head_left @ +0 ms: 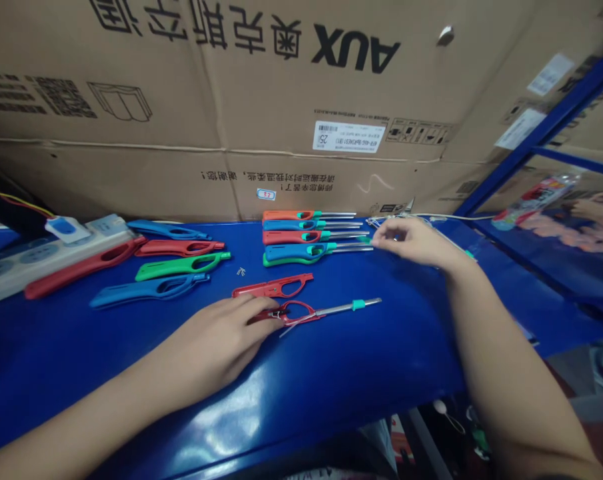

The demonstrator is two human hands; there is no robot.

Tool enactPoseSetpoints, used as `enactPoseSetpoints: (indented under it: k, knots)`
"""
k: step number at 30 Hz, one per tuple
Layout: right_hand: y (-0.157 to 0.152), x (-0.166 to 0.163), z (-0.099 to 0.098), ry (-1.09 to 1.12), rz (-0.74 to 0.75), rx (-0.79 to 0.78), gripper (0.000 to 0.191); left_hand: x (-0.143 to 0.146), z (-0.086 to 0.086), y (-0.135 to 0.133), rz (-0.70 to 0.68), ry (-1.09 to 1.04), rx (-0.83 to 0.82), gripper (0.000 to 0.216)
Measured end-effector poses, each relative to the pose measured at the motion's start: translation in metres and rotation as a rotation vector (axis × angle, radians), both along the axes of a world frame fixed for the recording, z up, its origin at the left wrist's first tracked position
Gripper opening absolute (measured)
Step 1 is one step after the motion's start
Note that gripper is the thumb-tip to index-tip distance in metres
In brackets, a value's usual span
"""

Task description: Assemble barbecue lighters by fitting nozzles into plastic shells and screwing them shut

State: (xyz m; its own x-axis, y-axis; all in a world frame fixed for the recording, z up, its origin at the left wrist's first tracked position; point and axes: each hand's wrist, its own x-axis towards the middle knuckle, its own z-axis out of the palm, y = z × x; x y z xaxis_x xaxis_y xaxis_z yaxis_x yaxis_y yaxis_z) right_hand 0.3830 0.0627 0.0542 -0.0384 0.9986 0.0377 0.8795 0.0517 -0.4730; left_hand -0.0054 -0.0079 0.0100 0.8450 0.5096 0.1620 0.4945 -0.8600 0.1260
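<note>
My left hand (221, 340) lies flat on the blue table (381, 360), fingers resting on the handle end of an opened red lighter half (301, 311) with a metal tube and teal collar. Just behind it lies a separate red shell half (274, 287). My right hand (411, 241) hovers at the metal tips of several assembled lighters (306, 235) stacked in a row, its fingers curled in a loose pinch; what they hold, if anything, is too small to see.
Empty coloured handle shells (166, 267) in red, green and blue lie at the left beside a white power strip (36, 257). A large cardboard box (261, 100) walls the back. Another person's hand (598, 210) shows at the far right past a blue frame.
</note>
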Motion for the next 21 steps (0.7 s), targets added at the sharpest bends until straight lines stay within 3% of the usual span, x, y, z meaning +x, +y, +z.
enactPoseSetpoints:
  k: [2, 3, 6, 12, 21]
  knots:
    - [-0.010, -0.021, -0.001, 0.076, 0.389, -0.076, 0.028, 0.003, 0.004, -0.002, 0.014, -0.032, -0.041, 0.032]
    - [-0.015, -0.032, -0.002, 0.095, 0.505, -0.111, 0.028, 0.004, 0.005, -0.002, 0.030, -0.047, -0.061, 0.029]
    - [-0.030, -0.065, -0.010, 0.170, 0.690, -0.118, 0.022, 0.007, 0.008, -0.004, 0.096, -0.077, -0.128, 0.021]
    - [-0.048, -0.104, -0.029, 0.149, 0.753, 0.047, 0.007, 0.008, 0.002, -0.005, 0.193, -0.149, -0.233, 0.025]
    - [-0.053, -0.117, -0.044, 0.090, 0.758, 0.055, 0.011, 0.008, -0.006, -0.006, 0.200, -0.215, -0.334, 0.029]
